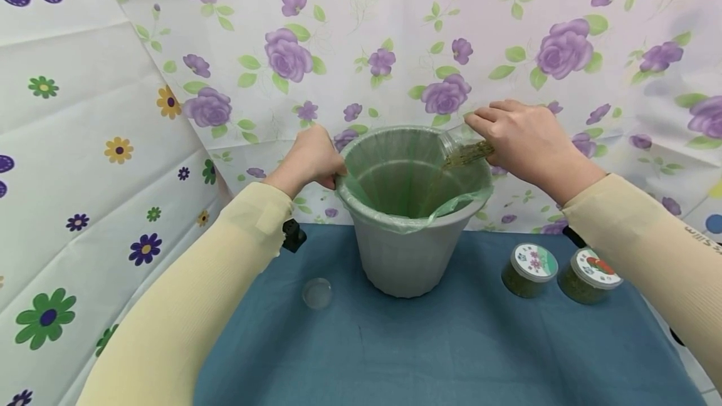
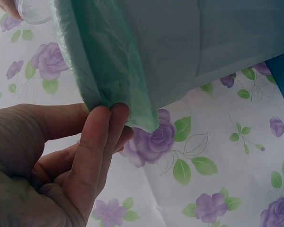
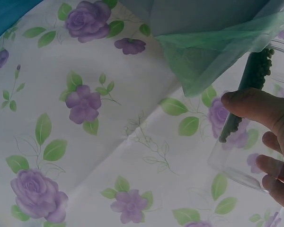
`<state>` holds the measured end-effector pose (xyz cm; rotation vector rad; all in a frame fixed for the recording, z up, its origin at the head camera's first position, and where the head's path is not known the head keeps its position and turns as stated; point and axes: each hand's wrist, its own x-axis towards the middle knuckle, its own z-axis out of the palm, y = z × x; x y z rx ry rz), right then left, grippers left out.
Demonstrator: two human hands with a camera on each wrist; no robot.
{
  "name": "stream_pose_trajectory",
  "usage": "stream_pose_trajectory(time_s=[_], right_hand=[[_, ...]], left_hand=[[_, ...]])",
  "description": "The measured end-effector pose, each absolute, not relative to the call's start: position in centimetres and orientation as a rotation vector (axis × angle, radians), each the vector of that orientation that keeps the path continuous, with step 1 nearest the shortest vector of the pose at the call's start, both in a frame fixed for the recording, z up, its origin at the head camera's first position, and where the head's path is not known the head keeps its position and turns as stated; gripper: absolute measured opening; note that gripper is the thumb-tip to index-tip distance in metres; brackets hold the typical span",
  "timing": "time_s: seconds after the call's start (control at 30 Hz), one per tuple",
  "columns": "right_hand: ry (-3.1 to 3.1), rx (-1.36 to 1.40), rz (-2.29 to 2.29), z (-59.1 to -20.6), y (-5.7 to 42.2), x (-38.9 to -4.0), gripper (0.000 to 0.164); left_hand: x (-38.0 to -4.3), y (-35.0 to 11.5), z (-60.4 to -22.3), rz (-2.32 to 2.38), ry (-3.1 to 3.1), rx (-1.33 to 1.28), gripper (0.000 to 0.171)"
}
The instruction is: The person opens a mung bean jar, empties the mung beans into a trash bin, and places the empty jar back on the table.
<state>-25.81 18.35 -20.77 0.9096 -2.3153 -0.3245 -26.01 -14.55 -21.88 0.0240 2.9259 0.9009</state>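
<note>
A grey plastic bin (image 1: 403, 255), lined with a thin green bag (image 1: 389, 190), stands upright on the table. My left hand (image 1: 316, 155) pinches the bin's left rim, with the bag's folded edge (image 2: 128, 85) between thumb and fingers. Over the right rim, my right hand (image 1: 524, 140) grips a clear jar (image 1: 454, 138), tipped so that its mouth points down into the bin. Dry greenish bits (image 1: 470, 153) lie along the jar's lower side, and some fall from its mouth. In the right wrist view, thumb and fingers wrap around the jar (image 3: 227, 163).
A clear round lid (image 1: 318, 293) lies on the blue cloth (image 1: 361, 356) left of the bin. To the right are two lidded jars, one with a pink and green label (image 1: 529, 270), the other with a red picture (image 1: 589, 277). Flowered sheeting (image 1: 237, 49) hangs close behind.
</note>
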Motion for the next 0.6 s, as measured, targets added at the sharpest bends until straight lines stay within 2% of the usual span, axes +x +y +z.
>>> stream_pose_trajectory(time_s=[0.6], right_hand=[[-2.292,0.913,-0.319,-20.81,18.31,-25.80,0.075]], left_hand=[[-25.87,-14.55,-21.94,0.886,2.932,0.033,0.011]])
